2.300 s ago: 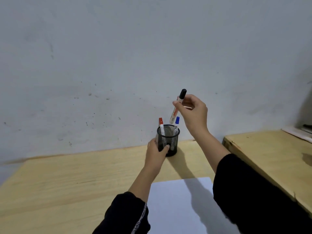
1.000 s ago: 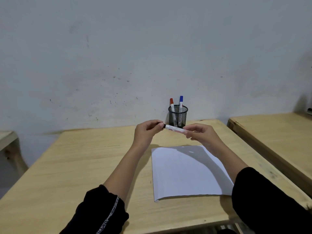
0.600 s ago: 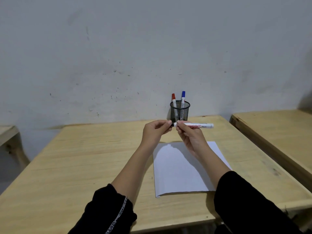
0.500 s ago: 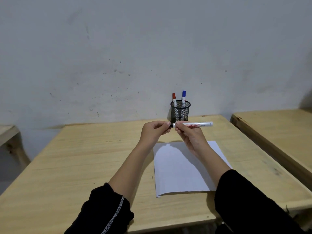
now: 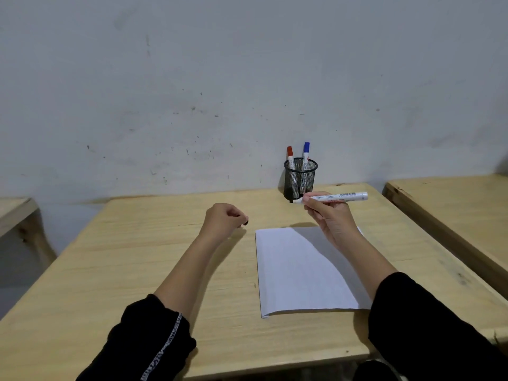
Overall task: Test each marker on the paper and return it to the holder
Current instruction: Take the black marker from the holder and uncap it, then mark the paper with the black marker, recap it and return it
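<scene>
Wall: pale grey plaster behind the desk, scuffed and flecked with small dark marks
Desk (image 5: 137, 270): light wooden top with visible grain; the edge of another wooden desk (image 5: 453, 204) stands just to the right
Paper (image 5: 297, 273): one white rectangular sheet lying flat on the desk, partly shaded by the right forearm
Holder (image 5: 300, 177): round black wire-mesh cup at the back of the desk near the wall, upright — inside it stand a red-capped marker (image 5: 290, 156) and a blue-capped marker (image 5: 306, 155), both with white barrels, caps up
Right hand (image 5: 330, 218): raised over the far end of the paper, fingers wrapped round an uncapped marker (image 5: 335, 197) — a white cylinder with printed label and barcode, held almost level, its tip pointing left in front of the holder's base
Left hand (image 5: 224, 220): curled closed above the bare desk left of the paper, pinching a small black cap (image 5: 246, 222) that shows only at the fingertips
Sleeves: black fabric on both forearms, the left with a patterned white stripe
</scene>
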A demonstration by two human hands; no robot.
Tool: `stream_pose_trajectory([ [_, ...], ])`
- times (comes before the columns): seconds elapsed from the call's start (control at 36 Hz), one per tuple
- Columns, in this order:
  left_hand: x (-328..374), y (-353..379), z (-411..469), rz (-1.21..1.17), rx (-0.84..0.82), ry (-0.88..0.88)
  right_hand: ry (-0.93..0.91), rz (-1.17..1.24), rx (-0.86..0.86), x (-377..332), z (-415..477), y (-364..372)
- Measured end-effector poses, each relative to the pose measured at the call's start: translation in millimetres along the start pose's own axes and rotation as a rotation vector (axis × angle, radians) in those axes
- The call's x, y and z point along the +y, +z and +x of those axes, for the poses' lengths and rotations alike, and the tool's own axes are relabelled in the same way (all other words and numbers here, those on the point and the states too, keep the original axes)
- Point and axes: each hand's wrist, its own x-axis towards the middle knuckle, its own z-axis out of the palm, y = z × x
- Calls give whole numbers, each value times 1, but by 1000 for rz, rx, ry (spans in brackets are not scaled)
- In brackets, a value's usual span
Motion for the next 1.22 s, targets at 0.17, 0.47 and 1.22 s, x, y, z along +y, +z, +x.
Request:
stream_pose_trajectory([
  [0.17, -11, -7, 5, 313, -30, 4, 17, -81, 13, 12, 1, 0],
  [0.47, -17, -7, 5, 433, -155, 24, 28, -148, -13, 17, 5, 7],
  [1.22, -18, 15, -65, 488, -240, 463, 94, -115, -9, 38, 8, 49],
])
